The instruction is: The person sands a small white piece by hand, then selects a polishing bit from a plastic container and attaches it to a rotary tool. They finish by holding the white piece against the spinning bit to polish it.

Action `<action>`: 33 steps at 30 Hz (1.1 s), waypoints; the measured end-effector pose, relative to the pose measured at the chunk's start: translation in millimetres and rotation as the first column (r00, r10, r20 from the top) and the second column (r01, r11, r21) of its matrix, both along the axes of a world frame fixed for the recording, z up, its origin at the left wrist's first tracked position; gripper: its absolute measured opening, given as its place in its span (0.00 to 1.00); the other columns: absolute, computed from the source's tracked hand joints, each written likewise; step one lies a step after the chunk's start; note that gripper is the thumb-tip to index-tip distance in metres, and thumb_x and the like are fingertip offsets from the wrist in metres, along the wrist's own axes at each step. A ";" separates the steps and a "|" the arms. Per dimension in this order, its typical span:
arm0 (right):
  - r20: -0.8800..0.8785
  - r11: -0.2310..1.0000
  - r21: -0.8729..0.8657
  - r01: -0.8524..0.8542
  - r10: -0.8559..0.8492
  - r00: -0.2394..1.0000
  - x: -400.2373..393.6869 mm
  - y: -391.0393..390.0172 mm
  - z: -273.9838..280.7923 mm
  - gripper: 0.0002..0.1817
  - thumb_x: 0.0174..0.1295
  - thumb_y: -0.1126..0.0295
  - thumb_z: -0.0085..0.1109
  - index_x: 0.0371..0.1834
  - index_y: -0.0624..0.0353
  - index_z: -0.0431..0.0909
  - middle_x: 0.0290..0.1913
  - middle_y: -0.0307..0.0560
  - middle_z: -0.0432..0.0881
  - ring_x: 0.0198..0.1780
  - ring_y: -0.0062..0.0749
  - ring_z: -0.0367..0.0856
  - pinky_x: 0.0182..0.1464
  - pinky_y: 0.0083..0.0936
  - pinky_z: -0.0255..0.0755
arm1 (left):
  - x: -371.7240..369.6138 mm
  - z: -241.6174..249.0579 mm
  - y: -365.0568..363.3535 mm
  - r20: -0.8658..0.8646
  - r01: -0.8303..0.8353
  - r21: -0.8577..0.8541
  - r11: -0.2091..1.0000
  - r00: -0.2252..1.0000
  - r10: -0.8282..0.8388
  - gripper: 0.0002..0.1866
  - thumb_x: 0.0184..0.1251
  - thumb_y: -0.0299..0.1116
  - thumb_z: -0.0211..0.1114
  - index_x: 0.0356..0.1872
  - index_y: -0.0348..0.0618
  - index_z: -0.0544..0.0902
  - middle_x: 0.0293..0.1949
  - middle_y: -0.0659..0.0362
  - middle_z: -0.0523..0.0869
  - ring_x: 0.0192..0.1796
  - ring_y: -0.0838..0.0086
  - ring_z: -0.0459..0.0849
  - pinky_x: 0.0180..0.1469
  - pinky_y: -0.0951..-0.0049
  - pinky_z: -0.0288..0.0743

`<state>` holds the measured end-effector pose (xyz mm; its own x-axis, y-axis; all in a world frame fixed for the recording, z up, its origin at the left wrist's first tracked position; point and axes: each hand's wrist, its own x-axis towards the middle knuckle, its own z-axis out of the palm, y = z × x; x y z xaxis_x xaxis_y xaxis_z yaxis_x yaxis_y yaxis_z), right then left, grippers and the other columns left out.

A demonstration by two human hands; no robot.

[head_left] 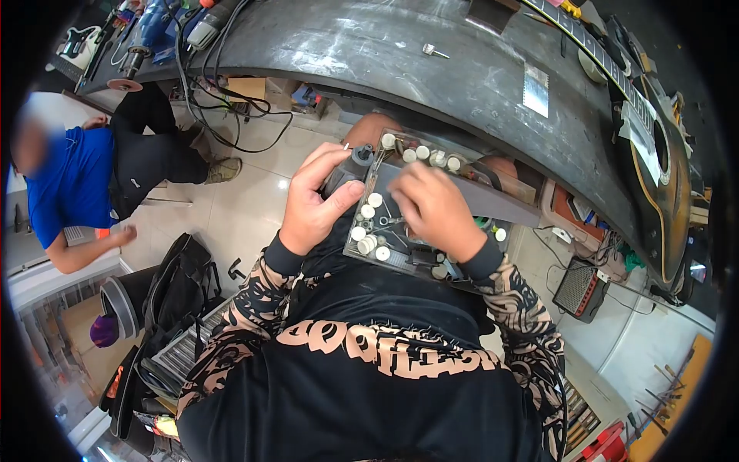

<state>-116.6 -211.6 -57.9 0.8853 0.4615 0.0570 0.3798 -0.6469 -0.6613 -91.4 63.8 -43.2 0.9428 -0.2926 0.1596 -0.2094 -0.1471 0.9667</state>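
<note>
My left hand [314, 202] is wrapped around a dark grey rotary tool [356, 165], its nose pointing up and away from me. On my lap sits a clear plastic case [350, 250] of small rotary bits, its hinged part at the table's edge. White felt polishing wheels [382, 252] lie in its near left part, with thin metal shanks and small rings among them. More white wheels [422, 152] line the far side. Over the case's middle hovers my right hand [440, 206], fingers bent and smeared by motion; whether they hold anything is hidden.
A dark workbench [339, 38] spans the far side, with a guitar [654, 169] at its right and a blue power tool [150, 31] with cables at its left. Another person in a blue shirt [73, 177] sits at left. A black bag [177, 289] stands nearby.
</note>
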 end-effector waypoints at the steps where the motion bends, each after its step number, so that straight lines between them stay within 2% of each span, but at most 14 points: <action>1: 0.108 0.998 0.028 0.060 -0.062 0.992 8.0 2.7 -3.3 0.12 0.75 0.69 0.76 0.58 0.58 0.91 0.63 0.50 0.88 0.67 0.57 0.87 0.74 0.53 0.78 | -0.3 0.0 -1.0 -0.003 0.004 0.001 1.000 1.000 -0.004 0.26 0.77 0.37 0.86 0.65 0.27 0.89 0.61 0.47 0.91 0.64 0.57 0.90 0.72 0.61 0.81; 2: 0.107 0.998 0.028 0.062 -0.065 0.992 15.3 5.5 -6.9 0.12 0.75 0.69 0.76 0.58 0.58 0.91 0.63 0.50 0.88 0.67 0.57 0.87 0.74 0.53 0.78 | -0.3 0.4 -2.3 0.001 0.003 0.002 1.000 1.000 -0.003 0.26 0.77 0.37 0.86 0.65 0.27 0.89 0.61 0.47 0.91 0.64 0.57 0.90 0.72 0.61 0.81; 4: 0.383 0.988 -0.030 0.148 -0.126 0.915 24.9 10.0 -16.7 0.13 0.75 0.69 0.75 0.59 0.59 0.89 0.62 0.49 0.87 0.67 0.54 0.85 0.74 0.52 0.77 | -0.2 2.7 -3.5 0.004 0.003 0.002 1.000 1.000 -0.003 0.26 0.77 0.37 0.86 0.65 0.27 0.89 0.61 0.47 0.91 0.64 0.57 0.90 0.72 0.61 0.81; 7: 0.288 0.993 -0.067 0.093 -0.070 0.955 17.9 4.0 -15.7 0.13 0.74 0.68 0.76 0.57 0.59 0.91 0.59 0.49 0.89 0.69 0.53 0.84 0.78 0.53 0.75 | 0.6 3.4 -0.1 0.010 0.003 0.011 1.000 1.000 -0.003 0.26 0.77 0.38 0.85 0.65 0.28 0.90 0.61 0.48 0.91 0.63 0.58 0.89 0.71 0.62 0.81; 8: 0.207 0.994 -0.091 0.059 -0.039 0.977 11.0 0.4 -12.4 0.12 0.74 0.67 0.76 0.55 0.60 0.92 0.57 0.49 0.90 0.69 0.53 0.85 0.80 0.53 0.74 | 0.8 0.9 2.7 0.003 -0.005 0.014 1.000 1.000 0.004 0.27 0.81 0.43 0.82 0.66 0.28 0.90 0.61 0.51 0.89 0.56 0.65 0.91 0.61 0.66 0.84; 9: 0.234 1.000 -0.006 -0.006 0.007 0.972 3.0 -3.6 -12.2 0.08 0.74 0.67 0.76 0.48 0.59 0.93 0.48 0.49 0.91 0.62 0.53 0.88 0.76 0.52 0.76 | 1.6 -2.3 4.0 -0.006 -0.014 0.014 1.000 1.000 0.014 0.29 0.86 0.49 0.79 0.67 0.28 0.91 0.61 0.53 0.88 0.48 0.71 0.93 0.51 0.70 0.87; 12: 0.175 0.997 0.071 0.040 -0.052 0.983 -0.1 -8.8 -7.6 0.06 0.76 0.69 0.77 0.44 0.58 0.92 0.39 0.51 0.88 0.54 0.55 0.90 0.71 0.51 0.79 | 3.4 -3.5 3.6 -0.011 -0.029 -0.011 1.000 1.000 0.029 0.30 0.87 0.50 0.78 0.67 0.27 0.90 0.61 0.54 0.87 0.45 0.73 0.93 0.47 0.71 0.86; 13: 0.166 0.997 0.066 0.046 -0.056 0.985 4.5 -11.6 -5.8 0.05 0.77 0.70 0.76 0.48 0.58 0.91 0.36 0.53 0.86 0.50 0.56 0.90 0.68 0.52 0.80 | 3.9 -4.3 4.2 -0.013 -0.027 -0.011 1.000 1.000 0.026 0.30 0.87 0.50 0.78 0.67 0.27 0.90 0.61 0.54 0.87 0.45 0.73 0.93 0.47 0.71 0.86; 16: 0.144 0.975 0.084 0.203 -0.214 0.966 13.9 -9.1 -10.6 0.08 0.77 0.70 0.75 0.54 0.57 0.91 0.40 0.52 0.88 0.50 0.55 0.89 0.67 0.53 0.80 | 5.4 -5.4 6.0 0.012 -0.013 -0.017 1.000 1.000 0.013 0.32 0.87 0.53 0.77 0.67 0.27 0.90 0.60 0.53 0.87 0.45 0.71 0.94 0.46 0.70 0.86; 17: 0.163 0.980 -0.026 0.199 -0.192 0.968 15.8 -9.4 -8.9 0.13 0.76 0.70 0.76 0.60 0.56 0.89 0.50 0.50 0.89 0.56 0.54 0.88 0.68 0.54 0.79 | 5.3 -4.8 6.6 0.023 -0.009 -0.023 1.000 1.000 0.010 0.32 0.87 0.54 0.77 0.67 0.27 0.90 0.60 0.53 0.87 0.45 0.71 0.94 0.46 0.70 0.86; 20: 0.250 0.970 -0.173 0.173 -0.127 0.960 20.6 -7.6 -10.7 0.15 0.73 0.69 0.77 0.60 0.55 0.89 0.61 0.49 0.87 0.64 0.54 0.86 0.72 0.55 0.79 | 5.6 -3.7 7.3 0.038 -0.013 -0.023 1.000 0.999 0.014 0.33 0.87 0.55 0.77 0.67 0.27 0.90 0.59 0.53 0.87 0.44 0.70 0.94 0.46 0.69 0.86; 23: 0.201 0.967 -0.186 0.173 -0.135 0.970 15.2 -5.4 -13.9 0.18 0.72 0.68 0.78 0.63 0.56 0.90 0.64 0.49 0.86 0.70 0.55 0.83 0.74 0.58 0.78 | 6.4 -2.6 7.2 0.044 -0.019 -0.016 1.000 0.999 0.020 0.34 0.87 0.55 0.77 0.67 0.27 0.90 0.59 0.52 0.87 0.44 0.69 0.93 0.45 0.68 0.86; 30: 0.195 0.958 -0.233 0.170 -0.126 0.973 15.9 -11.8 -17.4 0.17 0.73 0.67 0.78 0.62 0.57 0.91 0.62 0.52 0.90 0.69 0.56 0.85 0.72 0.59 0.80 | 7.3 -1.0 4.6 0.038 -0.013 -0.017 1.000 0.999 0.013 0.34 0.86 0.56 0.77 0.67 0.27 0.90 0.58 0.52 0.86 0.45 0.69 0.93 0.46 0.68 0.86; 33: 0.013 0.967 -0.213 0.137 -0.138 0.990 21.8 -13.4 -17.3 0.14 0.73 0.68 0.77 0.58 0.58 0.91 0.60 0.53 0.92 0.66 0.57 0.88 0.69 0.57 0.82 | 7.9 3.4 3.7 0.039 0.000 -0.012 1.000 0.999 0.001 0.34 0.86 0.56 0.77 0.68 0.28 0.90 0.58 0.52 0.86 0.45 0.69 0.93 0.46 0.69 0.86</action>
<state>-94.8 -225.0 -75.2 0.9411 0.3367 -0.0313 0.2761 -0.8186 -0.5037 -83.5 67.5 -39.7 0.9359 -0.2901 0.1999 -0.2470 -0.1355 0.9595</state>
